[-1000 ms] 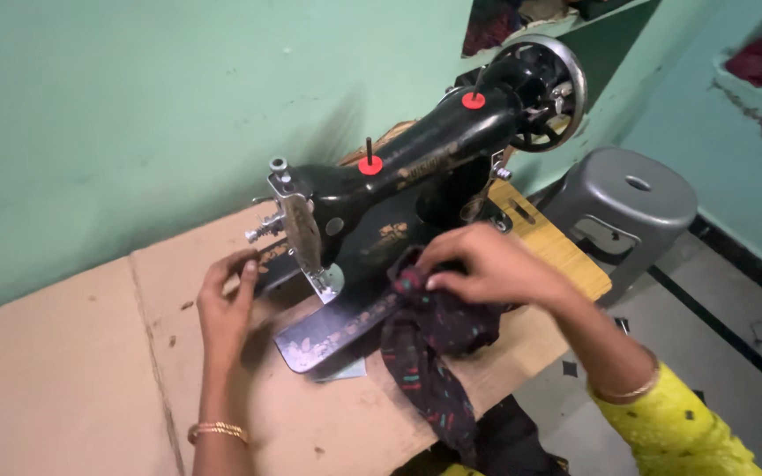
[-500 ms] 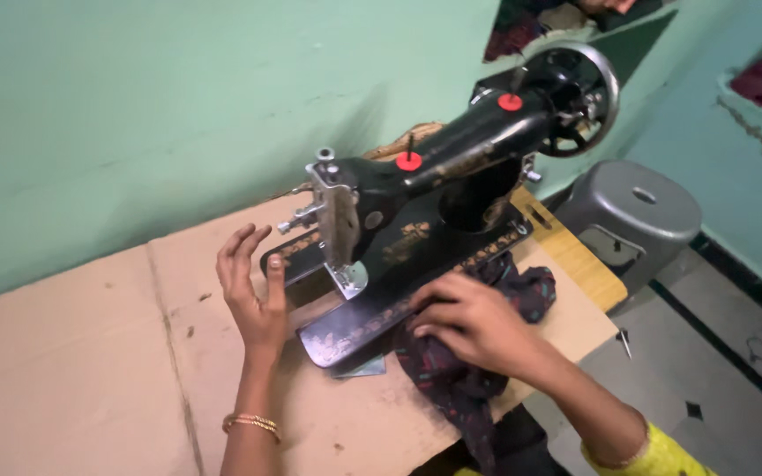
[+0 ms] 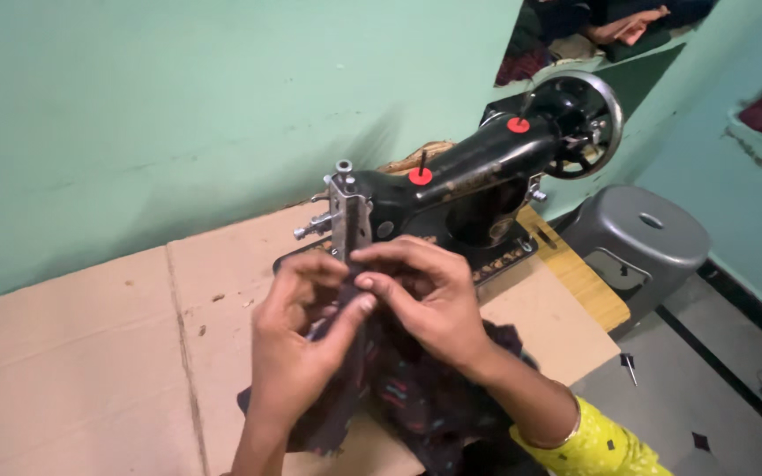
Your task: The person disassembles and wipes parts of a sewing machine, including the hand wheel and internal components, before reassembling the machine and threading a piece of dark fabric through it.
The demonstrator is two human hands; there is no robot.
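Left hand (image 3: pixel 297 330) and right hand (image 3: pixel 425 300) meeting at the needle end of a black sewing machine (image 3: pixel 460 189), fingers pinched shut on dark patterned cloth (image 3: pixel 399 388); cloth draping over the cardboard-covered table (image 3: pixel 90 353), below the machine's head; grey plastic stool (image 3: pixel 637 242) beside the table

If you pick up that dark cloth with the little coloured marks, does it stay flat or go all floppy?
Probably floppy: the dark cloth bunches in folds under the left hand and right hand and droops over the table edge. It likely feels light, since fingertips alone pinch it up. It shouldn't roll or break.
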